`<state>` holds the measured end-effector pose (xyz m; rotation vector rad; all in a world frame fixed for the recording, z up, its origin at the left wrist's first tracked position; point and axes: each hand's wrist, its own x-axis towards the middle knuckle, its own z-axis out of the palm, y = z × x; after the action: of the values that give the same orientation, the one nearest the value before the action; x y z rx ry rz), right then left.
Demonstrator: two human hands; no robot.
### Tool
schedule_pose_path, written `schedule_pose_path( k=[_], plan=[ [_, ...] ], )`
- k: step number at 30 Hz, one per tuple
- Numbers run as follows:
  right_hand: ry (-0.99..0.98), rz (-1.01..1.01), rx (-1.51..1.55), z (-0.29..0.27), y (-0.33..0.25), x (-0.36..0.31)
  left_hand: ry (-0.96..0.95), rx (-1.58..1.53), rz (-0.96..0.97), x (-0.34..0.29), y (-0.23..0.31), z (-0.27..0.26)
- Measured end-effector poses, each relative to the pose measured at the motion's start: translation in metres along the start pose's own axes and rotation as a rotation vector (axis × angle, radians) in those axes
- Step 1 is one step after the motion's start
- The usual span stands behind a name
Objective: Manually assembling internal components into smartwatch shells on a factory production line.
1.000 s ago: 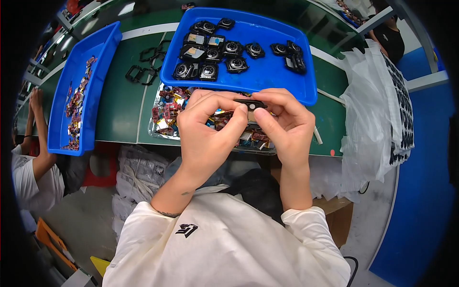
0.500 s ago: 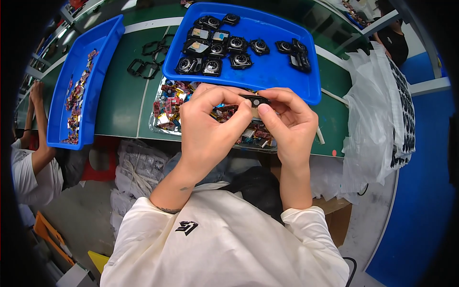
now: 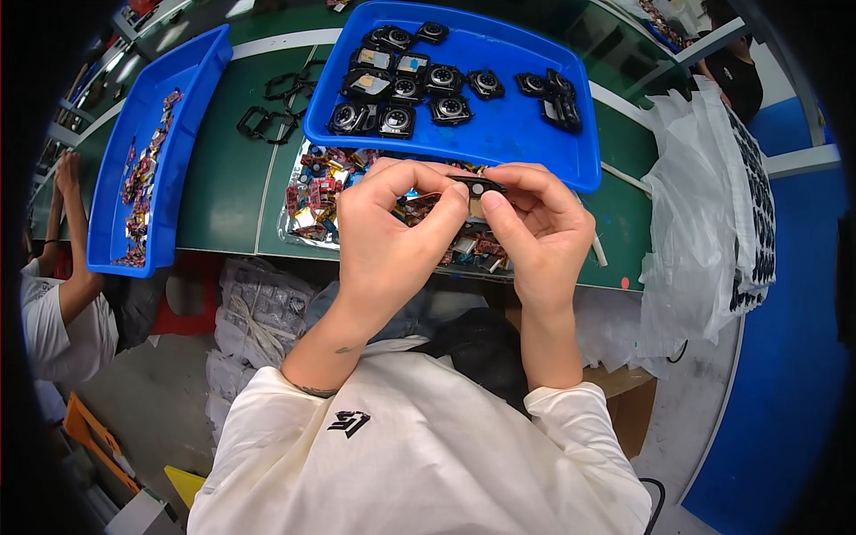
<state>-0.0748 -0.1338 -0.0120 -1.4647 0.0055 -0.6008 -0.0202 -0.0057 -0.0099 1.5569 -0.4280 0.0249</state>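
Observation:
Both hands come together over the near edge of the green table, holding a small black smartwatch case (image 3: 478,186) edge-on, with a round grey button on its side. My left hand (image 3: 392,227) pinches the case's left end between thumb and fingers. At the right end, my right hand (image 3: 544,227) grips it, thumb on the near side and fingers curled behind. Much of the case is hidden by the fingers. Under the hands lies a clear tray (image 3: 283,234) heaped with small red, gold and silver electronic parts (image 3: 314,192).
Behind the hands, a blue tray (image 3: 508,147) holds several black watch cases (image 3: 448,110). Another blue tray (image 3: 192,134) of small parts stands left, near black frames (image 3: 266,125). Plastic-wrapped sheets (image 3: 687,205) rise at right. A co-worker's arms (image 3: 76,223) show far left.

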Motion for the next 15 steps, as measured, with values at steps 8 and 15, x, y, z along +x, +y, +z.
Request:
schedule_pose_path(
  k=[8,15],
  plan=[
    [0.024,-0.033,-0.043,0.002,0.001,-0.002,0.008,0.035,0.057,-0.002,-0.004,0.003],
    [0.107,-0.045,0.035,-0.001,0.0,-0.001,0.036,0.263,0.394,-0.005,0.006,0.006]
  ],
)
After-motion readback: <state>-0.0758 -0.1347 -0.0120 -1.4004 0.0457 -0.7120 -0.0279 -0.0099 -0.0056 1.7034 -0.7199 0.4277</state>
